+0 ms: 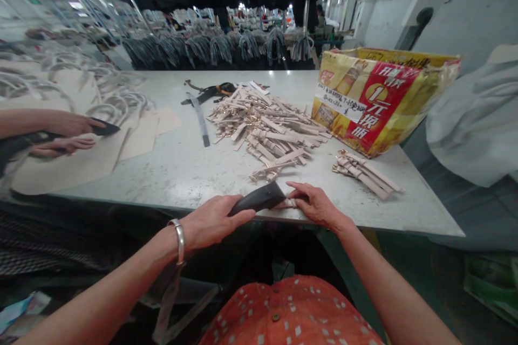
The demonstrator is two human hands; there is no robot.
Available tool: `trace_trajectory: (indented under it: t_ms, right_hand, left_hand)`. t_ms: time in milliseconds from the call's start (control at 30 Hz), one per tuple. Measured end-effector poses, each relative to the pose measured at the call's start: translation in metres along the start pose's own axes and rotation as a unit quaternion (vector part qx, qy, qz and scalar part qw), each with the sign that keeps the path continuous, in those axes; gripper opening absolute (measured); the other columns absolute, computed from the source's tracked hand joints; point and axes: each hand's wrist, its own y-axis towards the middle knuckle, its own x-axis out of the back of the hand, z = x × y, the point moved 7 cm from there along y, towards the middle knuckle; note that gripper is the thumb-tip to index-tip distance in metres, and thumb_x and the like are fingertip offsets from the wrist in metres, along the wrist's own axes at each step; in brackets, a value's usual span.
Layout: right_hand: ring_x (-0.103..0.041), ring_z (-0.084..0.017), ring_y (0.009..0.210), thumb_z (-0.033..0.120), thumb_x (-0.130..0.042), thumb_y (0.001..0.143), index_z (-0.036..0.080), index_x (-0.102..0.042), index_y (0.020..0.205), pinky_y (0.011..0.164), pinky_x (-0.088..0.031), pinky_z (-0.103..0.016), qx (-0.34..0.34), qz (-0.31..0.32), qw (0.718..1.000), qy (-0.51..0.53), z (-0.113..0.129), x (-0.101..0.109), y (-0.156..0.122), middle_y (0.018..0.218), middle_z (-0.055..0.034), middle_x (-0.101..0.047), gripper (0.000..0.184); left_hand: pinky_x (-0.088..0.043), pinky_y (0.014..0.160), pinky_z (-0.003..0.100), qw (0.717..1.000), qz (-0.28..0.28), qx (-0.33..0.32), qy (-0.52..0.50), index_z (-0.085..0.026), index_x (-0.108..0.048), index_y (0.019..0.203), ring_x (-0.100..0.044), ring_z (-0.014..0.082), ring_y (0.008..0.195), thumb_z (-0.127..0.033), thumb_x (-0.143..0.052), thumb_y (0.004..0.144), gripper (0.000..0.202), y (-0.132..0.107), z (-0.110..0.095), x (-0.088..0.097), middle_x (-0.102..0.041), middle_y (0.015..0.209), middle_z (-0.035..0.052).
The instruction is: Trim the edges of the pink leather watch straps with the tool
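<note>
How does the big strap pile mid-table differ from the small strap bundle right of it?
The big pile holds many straps lying every which way; the small bundle holds only a few, roughly side by side. The big pile spreads across the table; the small bundle lies nearer its right edge. Both have pale straps with gold-coloured metal parts.

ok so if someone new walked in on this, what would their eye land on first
Most likely the bright yellow-and-red box, standing on the right side of the pale table. Next would come the big heap of pale straps just left of it, around the middle of the tabletop. After that, perhaps the black object in the person's left grip, at the table's near edge.
</note>
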Motion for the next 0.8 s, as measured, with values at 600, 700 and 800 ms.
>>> trace_trajectory:
  t_ms: [600, 700, 800]
  right_hand:
    - [-0.057, -0.015, 0.080, 0.006, -0.050, 0.070, 0.021, -0.062, 0.090, 0.076, -0.043, -0.028, -0.034, -0.015, 0.999, -0.026, 0.000, 0.001, -0.001, 0.088, -0.0018, -0.064, 0.027]
    - [-0.056, -0.015, 0.078, 0.008, -0.053, 0.069, 0.021, -0.062, 0.090, 0.075, -0.043, -0.028, -0.035, -0.009, 0.999, -0.025, 0.002, 0.000, -0.001, 0.087, -0.0018, -0.063, 0.026]
    - [-0.055, -0.014, 0.078, 0.009, -0.055, 0.070, 0.021, -0.063, 0.089, 0.074, -0.043, -0.028, -0.026, -0.004, 0.999, -0.035, 0.006, 0.000, -0.001, 0.086, -0.0020, -0.063, 0.024]
  left_hand:
    - [-0.037, 0.041, 0.022, 0.995, 0.041, 0.004, -0.090, -0.018, -0.051, 0.085, -0.053, 0.0135, 0.044, -0.065, -0.038, 0.076, 0.049, -0.003, 0.015, -0.009, -0.051, 0.057, -0.0035]
    - [-0.037, 0.040, 0.022, 0.992, 0.057, 0.027, -0.107, -0.019, -0.052, 0.087, -0.052, 0.0132, 0.044, -0.066, -0.041, 0.074, 0.050, -0.010, 0.022, -0.011, -0.051, 0.058, -0.0034]
    - [-0.036, 0.039, 0.022, 0.990, 0.057, 0.034, -0.125, -0.019, -0.052, 0.089, -0.050, 0.0124, 0.042, -0.065, -0.041, 0.073, 0.050, -0.008, 0.021, -0.015, -0.051, 0.057, -0.0039]
